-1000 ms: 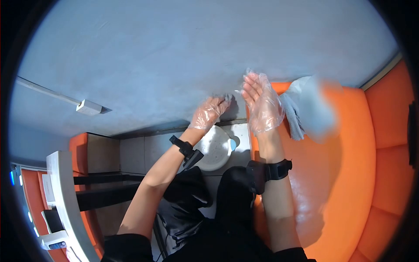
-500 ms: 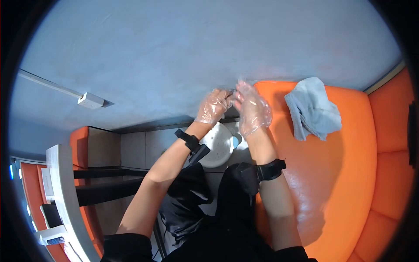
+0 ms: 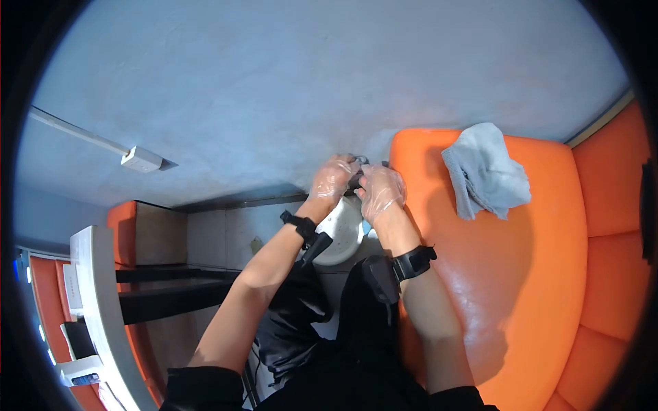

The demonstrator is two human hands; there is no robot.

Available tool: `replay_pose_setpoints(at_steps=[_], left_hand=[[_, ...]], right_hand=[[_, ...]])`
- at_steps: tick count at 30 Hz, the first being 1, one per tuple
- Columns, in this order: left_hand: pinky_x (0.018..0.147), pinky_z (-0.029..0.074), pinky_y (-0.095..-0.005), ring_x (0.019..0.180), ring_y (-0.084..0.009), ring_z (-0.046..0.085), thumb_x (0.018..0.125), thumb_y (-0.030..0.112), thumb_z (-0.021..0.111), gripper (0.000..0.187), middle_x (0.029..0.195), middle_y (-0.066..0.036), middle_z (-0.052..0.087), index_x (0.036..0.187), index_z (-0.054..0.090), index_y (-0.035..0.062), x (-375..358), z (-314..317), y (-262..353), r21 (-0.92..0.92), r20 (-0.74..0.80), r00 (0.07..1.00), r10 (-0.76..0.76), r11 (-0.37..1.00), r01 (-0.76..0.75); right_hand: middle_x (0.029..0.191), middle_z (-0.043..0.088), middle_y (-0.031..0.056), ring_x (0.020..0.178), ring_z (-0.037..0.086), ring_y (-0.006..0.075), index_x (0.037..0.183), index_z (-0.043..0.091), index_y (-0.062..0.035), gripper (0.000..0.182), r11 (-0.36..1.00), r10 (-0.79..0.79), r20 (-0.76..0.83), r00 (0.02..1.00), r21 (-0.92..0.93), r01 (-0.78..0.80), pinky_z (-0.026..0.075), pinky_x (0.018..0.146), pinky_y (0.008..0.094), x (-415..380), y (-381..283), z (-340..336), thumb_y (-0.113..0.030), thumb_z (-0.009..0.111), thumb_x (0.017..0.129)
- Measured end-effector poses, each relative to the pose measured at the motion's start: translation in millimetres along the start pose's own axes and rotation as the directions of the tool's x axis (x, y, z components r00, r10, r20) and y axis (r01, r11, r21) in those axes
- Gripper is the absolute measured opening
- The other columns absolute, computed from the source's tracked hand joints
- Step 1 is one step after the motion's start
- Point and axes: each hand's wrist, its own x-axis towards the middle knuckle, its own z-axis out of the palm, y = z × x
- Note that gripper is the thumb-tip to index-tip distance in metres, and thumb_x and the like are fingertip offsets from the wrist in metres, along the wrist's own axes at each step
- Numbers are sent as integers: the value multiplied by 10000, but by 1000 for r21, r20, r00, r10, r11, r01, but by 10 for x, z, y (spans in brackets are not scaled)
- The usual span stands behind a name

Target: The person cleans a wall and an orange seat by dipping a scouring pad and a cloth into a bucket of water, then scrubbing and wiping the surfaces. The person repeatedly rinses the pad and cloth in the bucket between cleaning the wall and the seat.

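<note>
My left hand (image 3: 332,179), in a clear plastic glove, is closed at the foot of the blue-grey wall. A small dark grey thing (image 3: 359,160) shows at its fingertips, too small and covered to name. My right hand (image 3: 380,190), gloved the same way, has its fingers curled in close beside the left; what they pinch is hidden. Below both hands, a white round basin (image 3: 340,236) stands on the floor, partly covered by my left forearm. A bit of blue (image 3: 366,227) shows at its right edge.
An orange padded seat (image 3: 473,274) is close on my right, with a grey-blue cloth (image 3: 485,171) lying on it. To the left are a white table edge (image 3: 103,294) and a dark table leg (image 3: 175,299). A white socket box (image 3: 141,159) is on the wall.
My right hand has come down from beside the wall, its fingers curling in near my left hand. My left hand has lowered slightly. The view has shifted a little.
</note>
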Motion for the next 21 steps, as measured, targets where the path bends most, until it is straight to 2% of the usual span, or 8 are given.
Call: replay_pose_setpoints(at_steps=[3, 4, 5, 9, 10, 13, 18, 21], left_hand=[[816, 515, -349, 962, -259, 643, 795, 49, 650, 300, 1059, -114, 665, 1091, 658, 98, -85, -41, 13, -149, -63, 995, -72, 987, 62], [802, 512, -321, 937, -203, 633, 810, 67, 667, 310, 1044, -94, 662, 1118, 645, 90, -114, -179, 100, -392, 0, 934, -359, 859, 330], [788, 508, -292, 911, -148, 624, 824, 86, 684, 324, 1029, -74, 659, 1144, 632, 82, -128, -322, 181, -586, 125, 795, -593, 603, 542], [754, 498, -266, 886, -113, 585, 912, 163, 661, 358, 1049, -44, 640, 1220, 554, 16, -153, -651, 463, -896, 297, 699, -650, 64, 440], [923, 470, -322, 1045, -205, 603, 925, 168, 629, 388, 1147, -130, 635, 1253, 542, -21, -198, -480, 359, -863, 241, 717, -654, 193, 467], [982, 439, -328, 1143, -237, 586, 898, 149, 642, 439, 1227, -156, 615, 1284, 521, -20, -344, -471, 250, -671, 116, 810, -575, 556, 491], [1046, 389, -323, 1238, -209, 509, 839, 137, 679, 556, 1281, -120, 577, 1340, 492, -19, -305, -900, 309, -859, 185, 849, -495, 338, 384], [1054, 383, -329, 1204, -199, 514, 886, 207, 653, 565, 1327, -104, 536, 1372, 466, -12, -260, -1103, 205, -951, 205, 846, -492, 103, 290]], right_hand=[[951, 576, 50, 889, 544, 185, 1016, 574, -82, 161, 915, -142, -34, 989, -386, 118, 430, 749, 363, 204, 141, -45, -134, 630, 874], [951, 576, 50, 889, 544, 185, 1016, 574, -82, 161, 915, -140, -32, 990, -387, 117, 430, 749, 363, 95, 82, -9, -134, 630, 874], [962, 588, 56, 910, 554, 195, 1034, 583, -80, 161, 967, -23, -34, 999, -255, 13, 439, 773, 376, -168, -84, 99, -163, 623, 901], [1127, 597, 90, 1072, 563, 239, 1181, 568, -58, 287, 987, 126, 274, 953, 65, -149, 465, 846, 418, -186, 30, 127, -267, 571, 984], [1201, 572, 84, 1128, 554, 236, 1254, 523, -60, 348, 994, 95, 393, 914, 17, -111, 484, 853, 416, -194, 72, 91, -308, 528, 1010], [1152, 590, 49, 1025, 572, 170, 1278, 512, -98, 336, 1000, 30, 225, 974, -2, -30, 494, 862, 355, -466, 248, 277, -309, 518, 1016], [1146, 613, 47, 999, 563, 135, 1280, 539, -69, 326, 943, -331, 271, 904, 73, 323, 491, 852, 286, -235, 336, 328, -259, 533, 1016], [1175, 625, 178, 1091, 599, 273, 1314, 497, -47, 586, 616, -517, 122, 847, -634, 467, 440, 944, 357, -651, -89, 604, -467, 604, 918]])
